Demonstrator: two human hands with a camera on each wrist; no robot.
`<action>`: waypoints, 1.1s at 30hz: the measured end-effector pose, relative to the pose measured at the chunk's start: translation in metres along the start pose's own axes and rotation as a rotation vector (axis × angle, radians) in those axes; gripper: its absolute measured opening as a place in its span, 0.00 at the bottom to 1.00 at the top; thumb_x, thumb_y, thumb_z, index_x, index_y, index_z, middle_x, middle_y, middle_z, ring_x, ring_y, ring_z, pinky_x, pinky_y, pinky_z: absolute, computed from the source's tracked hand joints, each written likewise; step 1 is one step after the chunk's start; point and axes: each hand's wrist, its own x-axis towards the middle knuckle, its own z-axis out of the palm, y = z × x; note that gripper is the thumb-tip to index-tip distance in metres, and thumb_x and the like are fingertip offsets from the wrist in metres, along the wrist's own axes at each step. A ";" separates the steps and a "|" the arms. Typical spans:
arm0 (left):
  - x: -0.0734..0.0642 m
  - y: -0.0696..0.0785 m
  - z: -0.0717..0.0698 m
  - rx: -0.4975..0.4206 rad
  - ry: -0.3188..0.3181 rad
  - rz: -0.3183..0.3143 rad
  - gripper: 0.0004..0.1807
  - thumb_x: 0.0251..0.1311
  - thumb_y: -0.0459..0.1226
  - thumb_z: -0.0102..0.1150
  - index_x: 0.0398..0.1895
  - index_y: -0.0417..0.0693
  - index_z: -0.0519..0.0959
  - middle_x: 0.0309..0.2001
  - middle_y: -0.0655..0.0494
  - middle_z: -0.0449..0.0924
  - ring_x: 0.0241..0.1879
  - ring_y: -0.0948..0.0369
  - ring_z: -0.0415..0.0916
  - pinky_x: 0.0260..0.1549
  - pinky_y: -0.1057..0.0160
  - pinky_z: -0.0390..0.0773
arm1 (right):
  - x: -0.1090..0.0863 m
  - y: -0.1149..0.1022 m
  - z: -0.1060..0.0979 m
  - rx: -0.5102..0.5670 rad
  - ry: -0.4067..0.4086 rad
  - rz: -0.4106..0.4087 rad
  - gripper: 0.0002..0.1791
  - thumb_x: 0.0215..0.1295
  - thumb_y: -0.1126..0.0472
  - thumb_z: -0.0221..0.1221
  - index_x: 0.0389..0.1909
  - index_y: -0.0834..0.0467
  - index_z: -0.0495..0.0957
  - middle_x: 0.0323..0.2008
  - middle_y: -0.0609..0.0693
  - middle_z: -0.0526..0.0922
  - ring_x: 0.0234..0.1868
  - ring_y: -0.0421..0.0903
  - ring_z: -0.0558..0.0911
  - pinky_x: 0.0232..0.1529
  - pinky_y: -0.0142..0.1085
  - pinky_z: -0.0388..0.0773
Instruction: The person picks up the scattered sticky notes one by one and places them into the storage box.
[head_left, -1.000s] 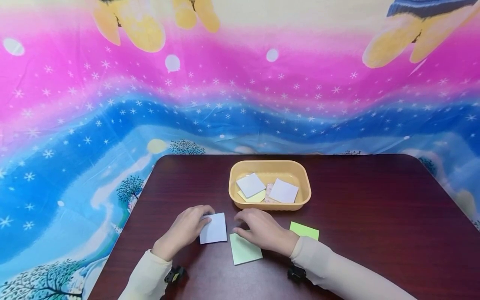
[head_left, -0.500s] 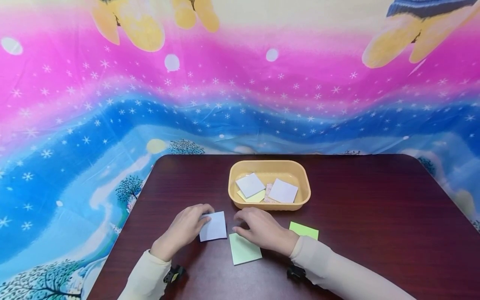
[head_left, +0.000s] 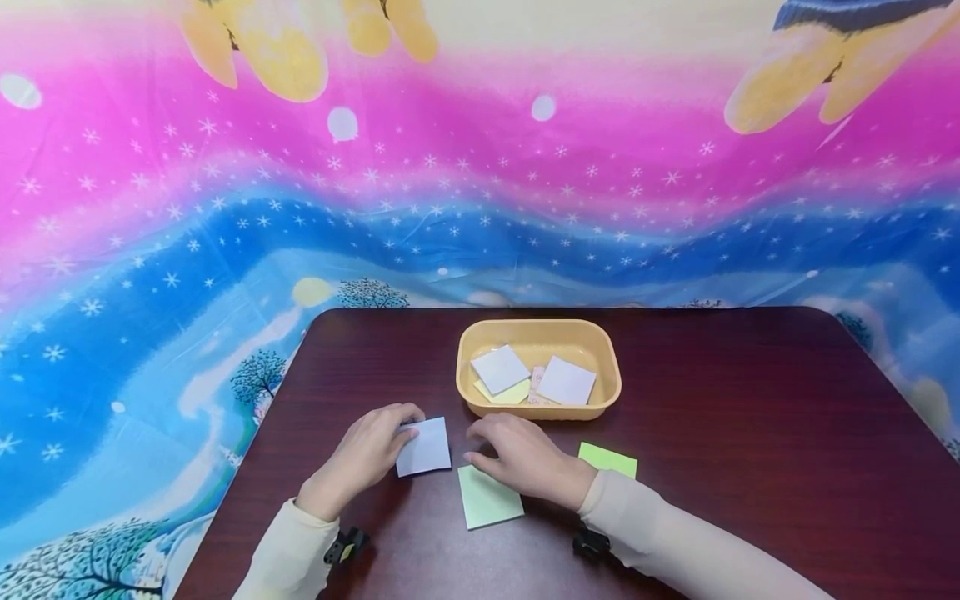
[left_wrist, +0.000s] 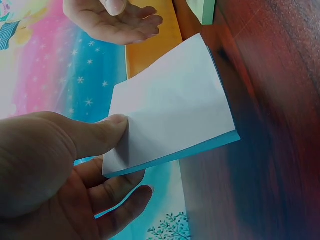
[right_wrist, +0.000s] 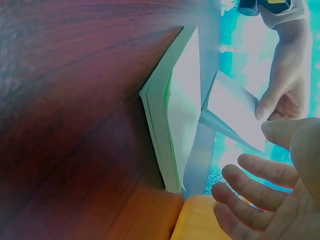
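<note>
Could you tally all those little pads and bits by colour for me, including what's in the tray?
Whitish or pale-blue pads: 3
Green pads: 2
Yellow piece, partly covered: 1
Pink patterned piece, partly covered: 1
Total in sight: 7

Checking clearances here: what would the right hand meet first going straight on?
Probably the pale blue pad held by the left hand: in the head view, the right hand points toward it, though depth is unclear.

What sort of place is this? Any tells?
Probably a staged recording corner rather than a working office: a cartoon-print backdrop right behind a dark table, plus black wrist units on both arms.
</note>
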 end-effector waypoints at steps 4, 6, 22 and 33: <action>0.001 0.000 -0.002 0.006 0.008 0.005 0.06 0.64 0.32 0.65 0.41 0.52 0.83 0.40 0.57 0.86 0.37 0.63 0.79 0.38 0.58 0.81 | 0.000 0.000 -0.001 -0.005 0.002 0.000 0.17 0.69 0.50 0.63 0.51 0.57 0.84 0.46 0.47 0.88 0.47 0.41 0.84 0.48 0.38 0.82; 0.001 0.000 -0.003 0.010 0.010 0.007 0.06 0.64 0.32 0.65 0.41 0.51 0.83 0.40 0.57 0.86 0.37 0.63 0.79 0.39 0.58 0.81 | 0.000 0.000 -0.003 -0.007 0.006 -0.004 0.17 0.69 0.50 0.63 0.51 0.57 0.84 0.46 0.46 0.88 0.47 0.41 0.84 0.49 0.38 0.82; 0.007 0.001 -0.015 -0.009 0.009 0.007 0.07 0.65 0.31 0.64 0.44 0.50 0.83 0.43 0.54 0.86 0.39 0.61 0.81 0.40 0.57 0.83 | 0.001 0.000 -0.008 -0.023 0.034 -0.019 0.17 0.70 0.50 0.62 0.51 0.57 0.84 0.44 0.46 0.88 0.47 0.42 0.84 0.49 0.40 0.82; 0.013 0.002 -0.020 -0.001 0.022 0.032 0.07 0.65 0.32 0.64 0.45 0.50 0.83 0.43 0.53 0.86 0.39 0.60 0.81 0.41 0.57 0.83 | 0.002 -0.001 -0.011 -0.009 0.050 -0.023 0.14 0.70 0.52 0.63 0.49 0.57 0.84 0.43 0.46 0.88 0.47 0.42 0.85 0.50 0.41 0.82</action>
